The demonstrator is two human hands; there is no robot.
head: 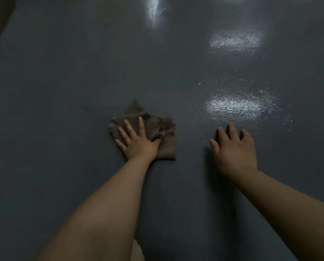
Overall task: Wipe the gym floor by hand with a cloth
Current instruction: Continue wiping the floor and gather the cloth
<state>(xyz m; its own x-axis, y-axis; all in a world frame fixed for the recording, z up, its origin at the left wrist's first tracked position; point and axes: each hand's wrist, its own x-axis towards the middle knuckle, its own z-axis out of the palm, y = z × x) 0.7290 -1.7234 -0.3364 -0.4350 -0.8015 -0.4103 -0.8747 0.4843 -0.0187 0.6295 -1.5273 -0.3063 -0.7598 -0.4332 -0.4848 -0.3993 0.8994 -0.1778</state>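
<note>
A person kneels or leans over a dark grey gym floor (63,110), seen from above through a head-worn camera. Both bare forearms reach forward into view.

The left hand (136,142) lies flat on a brown cloth (166,146), fingers straight and spread, thumb out to the right; it presses the cloth down and does not grip it. The cloth sits near the middle of the scene, crumpled, with one corner pointing away from the person.

The right hand (234,147) rests palm down on the bare floor, to the right of the cloth and apart from it, fingers relaxed, holding nothing.

Just beyond the right hand, light glints off a shiny patch (236,105) of floor, possibly damp.

The cloth looks soft, light and limp, so it probably bunches easily. A flat palm over its centre likely keeps it spread while it slides.
</note>
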